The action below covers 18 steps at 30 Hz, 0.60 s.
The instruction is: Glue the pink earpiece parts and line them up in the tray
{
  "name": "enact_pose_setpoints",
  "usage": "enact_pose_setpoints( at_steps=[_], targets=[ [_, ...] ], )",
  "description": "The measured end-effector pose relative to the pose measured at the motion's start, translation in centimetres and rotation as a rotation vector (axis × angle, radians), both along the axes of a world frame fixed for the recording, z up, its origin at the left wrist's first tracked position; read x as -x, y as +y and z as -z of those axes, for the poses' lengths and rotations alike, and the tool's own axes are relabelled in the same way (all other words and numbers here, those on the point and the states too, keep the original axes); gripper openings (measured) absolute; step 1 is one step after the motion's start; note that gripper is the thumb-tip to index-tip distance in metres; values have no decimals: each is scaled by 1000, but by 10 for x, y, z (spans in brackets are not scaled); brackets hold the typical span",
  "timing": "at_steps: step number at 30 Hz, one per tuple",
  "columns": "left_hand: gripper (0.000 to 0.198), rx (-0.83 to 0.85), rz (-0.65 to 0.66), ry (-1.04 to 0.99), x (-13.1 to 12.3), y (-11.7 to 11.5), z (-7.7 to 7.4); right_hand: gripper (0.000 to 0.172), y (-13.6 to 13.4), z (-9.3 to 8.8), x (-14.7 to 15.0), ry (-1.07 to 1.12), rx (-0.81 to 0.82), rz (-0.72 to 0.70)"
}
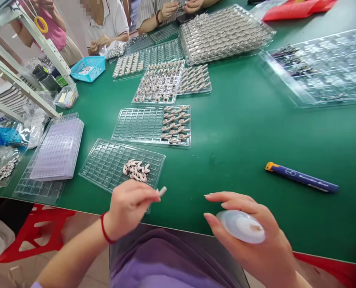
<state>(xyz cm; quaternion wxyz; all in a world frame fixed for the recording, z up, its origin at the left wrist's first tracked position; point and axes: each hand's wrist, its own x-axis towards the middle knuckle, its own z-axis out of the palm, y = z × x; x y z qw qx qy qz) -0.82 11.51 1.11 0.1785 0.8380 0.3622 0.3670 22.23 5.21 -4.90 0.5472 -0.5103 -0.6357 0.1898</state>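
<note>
My left hand [133, 204], with a red band at the wrist, pinches a small pale piece [163, 191] between thumb and fingertips. It is just in front of a clear tray [103, 164] that bears a loose pile of pale curved pieces [137, 171]. My right hand [250, 228] holds a translucent white rounded bottle [241, 227] against its palm, with thumb and index fingertips apart. Behind the near tray, another clear tray [136, 124] has spoon-shaped pale pieces [175, 125] in its right-hand part.
A blue pen-like tube [302, 177] lies on the green table [226, 152] at right. Stacked trays [58, 148] stand left, below a white shelf frame. Filled trays [226, 34] and a blue basket [88, 69] are farther back. Other people's hands work across the table.
</note>
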Motion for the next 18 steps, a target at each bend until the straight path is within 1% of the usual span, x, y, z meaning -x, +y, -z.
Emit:
enact_pose_setpoints(
  at_steps=[1,2,4,5,7,9,12,18],
  targets=[
    [12,-43,16,18,-1,21,0,29,1,1,-1,-1,1,17],
    [12,-90,37,81,-2,42,1,28,2,2,-1,-3,0,30],
    [15,-196,66,293,-5,82,3,28,2,3,-1,-3,-3,41],
    [15,-215,78,349,-6,101,5,28,1,4,-1,2,-7,44],
    [16,-239,106,430,-9,133,8,28,1,4,0,12,-15,44],
    [18,-247,144,503,-10,155,10,28,1,3,1,17,-30,38],
    [23,-247,207,612,-11,173,11,29,2,2,1,19,-43,31],
    [28,-210,264,732,-13,179,10,29,2,2,0,31,-35,36]
  ],
)
